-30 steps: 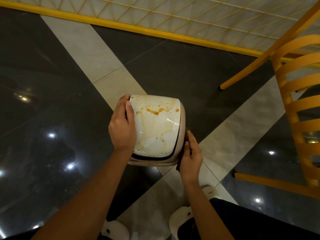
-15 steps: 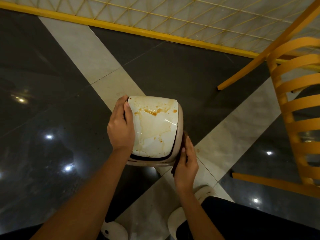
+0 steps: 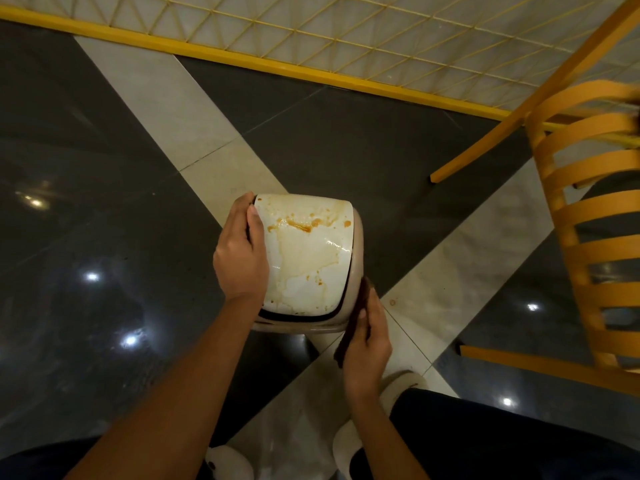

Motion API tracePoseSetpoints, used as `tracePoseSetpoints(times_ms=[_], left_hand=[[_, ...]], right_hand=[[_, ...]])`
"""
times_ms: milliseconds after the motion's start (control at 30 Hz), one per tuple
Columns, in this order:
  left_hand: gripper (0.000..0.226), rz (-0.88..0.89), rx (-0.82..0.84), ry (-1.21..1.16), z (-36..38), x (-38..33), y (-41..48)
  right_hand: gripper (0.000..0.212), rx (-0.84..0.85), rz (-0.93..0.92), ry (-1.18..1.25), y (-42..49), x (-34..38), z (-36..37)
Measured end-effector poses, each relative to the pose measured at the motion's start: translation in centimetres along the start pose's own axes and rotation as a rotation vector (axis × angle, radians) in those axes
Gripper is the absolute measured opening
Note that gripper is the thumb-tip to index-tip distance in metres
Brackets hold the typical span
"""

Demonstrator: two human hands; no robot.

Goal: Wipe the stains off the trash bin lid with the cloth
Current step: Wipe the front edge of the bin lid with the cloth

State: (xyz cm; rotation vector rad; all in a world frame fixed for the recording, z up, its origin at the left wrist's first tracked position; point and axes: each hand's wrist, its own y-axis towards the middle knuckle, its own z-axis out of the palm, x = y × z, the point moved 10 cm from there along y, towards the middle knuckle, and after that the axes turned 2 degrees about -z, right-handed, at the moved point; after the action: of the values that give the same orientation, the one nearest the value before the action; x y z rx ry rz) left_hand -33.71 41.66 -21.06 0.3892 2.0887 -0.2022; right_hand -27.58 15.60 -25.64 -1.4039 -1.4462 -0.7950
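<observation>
Brace with left grip (image 3: 242, 261), clamped on the left edge of the lid (image 3: 311, 268) atop the bin (image 3: 357, 251) on the floor (image 3: 104, 161). Swing cloth (image 3: 347, 342), pinched in right grip (image 3: 369, 341) beside the bin, onto orange stains (image 3: 298, 225); rub firmly.

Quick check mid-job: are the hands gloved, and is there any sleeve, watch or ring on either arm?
No gloves: the left hand and the right hand are both bare. The left forearm and the right forearm are uncovered down to the frame's lower edge, with no sleeve or cuff in view. I see no watch, band or ring, though the undersides of the wrists are hidden.
</observation>
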Motion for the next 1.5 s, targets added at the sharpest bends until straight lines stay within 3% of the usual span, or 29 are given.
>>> tracePoseSetpoints(times_ms=[100, 333, 433, 600, 800, 1067, 1300, 1500], left_hand=[[0.038, -0.002, 0.009, -0.009, 0.1, -0.1, -0.1], [0.037, -0.003, 0.008, -0.005, 0.1, 0.1, 0.0], [0.038, -0.003, 0.013, -0.006, 0.2, 0.2, -0.1], [0.037, -0.003, 0.011, 0.0, 0.1, 0.0, 0.0], [0.037, 0.011, 0.007, 0.013, 0.1, 0.1, 0.0], [0.039, 0.011, 0.01, -0.003, 0.2, -0.1, 0.1], [0.038, 0.008, 0.008, -0.004, 0.1, 0.1, 0.0], [0.038, 0.009, 0.006, -0.009, 0.2, 0.0, 0.0]], right_hand=[[0.04, -0.048, 0.037, -0.005, -1.5, -0.4, -0.1], [0.036, 0.068, 0.097, -0.078, 4.1, 0.0, 1.0], [0.038, -0.01, 0.053, -0.007, 1.1, 0.7, 0.4], [0.037, -0.082, 0.166, 0.15, -2.1, 0.3, 0.0], [0.035, -0.044, 0.068, 0.175, 2.6, 3.8, 0.3], [0.042, -0.189, 0.097, 0.134, -4.2, 0.8, 1.0], [0.038, -0.122, -0.075, 0.109, 1.6, 4.9, 1.0], [0.043, -0.116, -0.084, 0.071, -2.5, 3.2, 1.1]])
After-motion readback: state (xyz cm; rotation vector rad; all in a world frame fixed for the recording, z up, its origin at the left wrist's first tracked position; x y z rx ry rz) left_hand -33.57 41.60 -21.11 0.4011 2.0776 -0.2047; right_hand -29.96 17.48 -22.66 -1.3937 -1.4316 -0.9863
